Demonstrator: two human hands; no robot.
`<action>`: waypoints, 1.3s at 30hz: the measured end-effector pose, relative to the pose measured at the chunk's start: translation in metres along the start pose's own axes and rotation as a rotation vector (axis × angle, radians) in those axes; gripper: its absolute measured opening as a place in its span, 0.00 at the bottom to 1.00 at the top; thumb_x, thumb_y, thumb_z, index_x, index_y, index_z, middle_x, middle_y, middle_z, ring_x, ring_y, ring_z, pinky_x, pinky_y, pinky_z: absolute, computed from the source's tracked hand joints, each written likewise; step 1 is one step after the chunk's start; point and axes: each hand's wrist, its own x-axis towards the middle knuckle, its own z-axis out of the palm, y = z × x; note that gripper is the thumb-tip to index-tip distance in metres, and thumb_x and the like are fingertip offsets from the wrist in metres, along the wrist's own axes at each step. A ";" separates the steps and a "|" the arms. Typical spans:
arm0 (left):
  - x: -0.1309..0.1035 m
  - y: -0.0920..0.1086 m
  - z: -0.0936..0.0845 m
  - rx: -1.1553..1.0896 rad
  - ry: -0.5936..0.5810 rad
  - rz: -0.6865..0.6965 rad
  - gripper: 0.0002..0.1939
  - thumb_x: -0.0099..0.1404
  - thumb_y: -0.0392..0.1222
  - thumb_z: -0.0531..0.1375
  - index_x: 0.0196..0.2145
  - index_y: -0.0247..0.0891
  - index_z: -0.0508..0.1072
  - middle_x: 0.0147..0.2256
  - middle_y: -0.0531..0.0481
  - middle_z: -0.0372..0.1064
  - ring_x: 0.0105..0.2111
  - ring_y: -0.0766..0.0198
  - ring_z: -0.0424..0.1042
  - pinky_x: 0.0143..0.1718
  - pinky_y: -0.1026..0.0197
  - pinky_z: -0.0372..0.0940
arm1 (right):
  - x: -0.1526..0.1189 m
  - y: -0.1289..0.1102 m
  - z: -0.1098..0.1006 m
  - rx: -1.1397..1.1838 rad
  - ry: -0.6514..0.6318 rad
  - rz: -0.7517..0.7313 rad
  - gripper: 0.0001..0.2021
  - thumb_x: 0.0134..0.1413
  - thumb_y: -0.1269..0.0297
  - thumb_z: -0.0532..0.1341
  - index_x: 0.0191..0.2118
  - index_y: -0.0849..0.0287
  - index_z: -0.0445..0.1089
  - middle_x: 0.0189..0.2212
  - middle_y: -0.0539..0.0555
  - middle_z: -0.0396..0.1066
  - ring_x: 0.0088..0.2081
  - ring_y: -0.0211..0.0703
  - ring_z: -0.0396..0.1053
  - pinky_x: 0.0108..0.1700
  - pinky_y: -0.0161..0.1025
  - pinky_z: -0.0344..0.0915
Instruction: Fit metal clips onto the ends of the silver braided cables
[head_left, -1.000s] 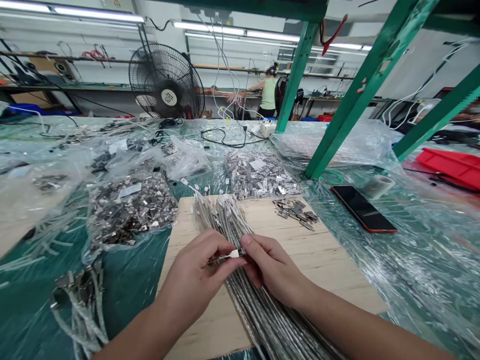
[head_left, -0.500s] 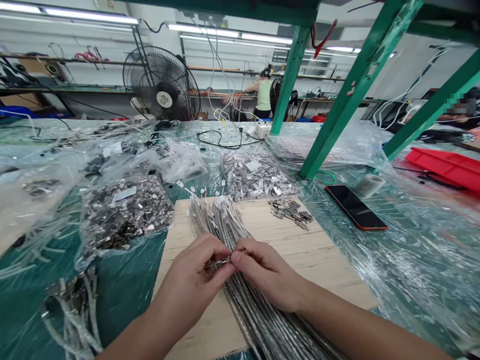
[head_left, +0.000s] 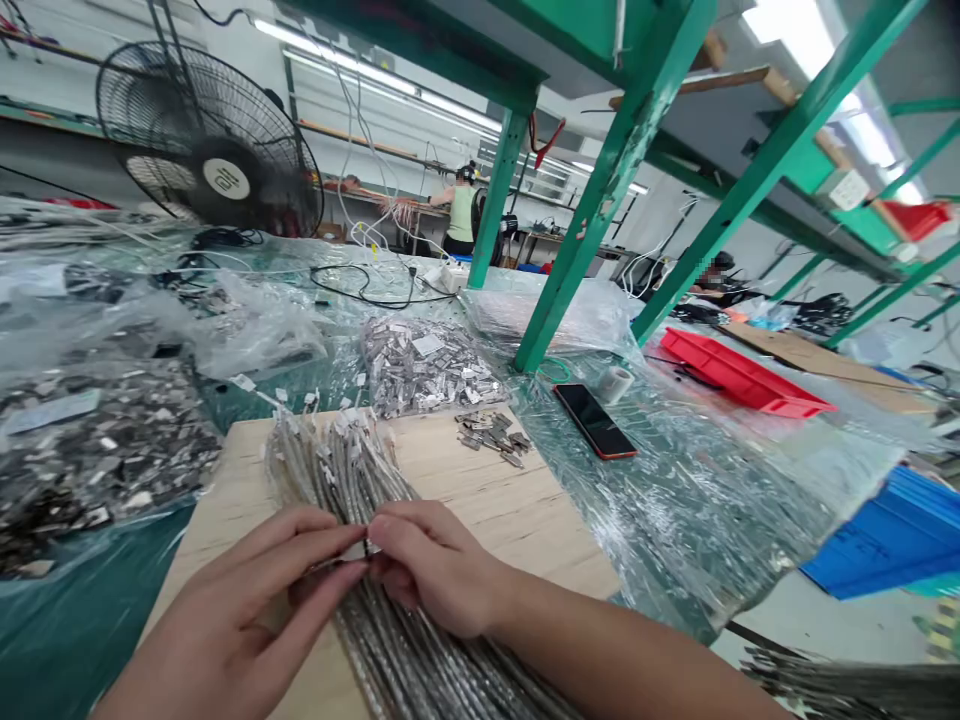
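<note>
and here we are, left hand (head_left: 236,605) and right hand (head_left: 435,565) meeting fingertip to fingertip, pinching a small part (head_left: 367,548), mostly hidden, seemingly to steady it from both sides! the cable bundle (head_left: 364,470) runs beneath them, likely for easy reach; loose metal pieces (head_left: 493,435) lie beyond the right hand. since the earlier frame our view has swung right, bringing a blue bin (head_left: 892,530) in, well right of our hands.

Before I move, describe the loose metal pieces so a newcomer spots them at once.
Find the pale wooden board under the bundle of cables. Near its far right corner lies a small scatter of grey metal pieces. Unlike the bagged parts just beyond, they lie loose on the wood.
</note>
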 end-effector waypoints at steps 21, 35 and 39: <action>0.002 0.015 -0.008 0.151 -0.115 -0.029 0.08 0.65 0.41 0.59 0.42 0.44 0.74 0.37 0.52 0.75 0.37 0.64 0.75 0.35 0.68 0.70 | -0.005 -0.003 0.004 -0.093 0.031 -0.010 0.21 0.61 0.47 0.52 0.25 0.59 0.60 0.14 0.43 0.51 0.16 0.33 0.49 0.18 0.32 0.46; 0.004 0.018 -0.015 0.126 -0.217 -0.036 0.08 0.67 0.40 0.56 0.41 0.45 0.75 0.34 0.52 0.73 0.36 0.64 0.74 0.37 0.67 0.69 | -0.006 -0.002 0.002 -0.252 -0.001 -0.061 0.24 0.65 0.46 0.48 0.26 0.59 0.60 0.16 0.45 0.54 0.19 0.33 0.52 0.21 0.33 0.49; 0.003 0.017 -0.013 0.138 -0.188 0.011 0.09 0.67 0.40 0.57 0.42 0.46 0.76 0.34 0.52 0.73 0.36 0.64 0.74 0.35 0.68 0.69 | -0.008 -0.007 0.001 -0.327 -0.032 -0.094 0.23 0.66 0.48 0.47 0.25 0.59 0.58 0.18 0.45 0.56 0.21 0.34 0.54 0.25 0.33 0.52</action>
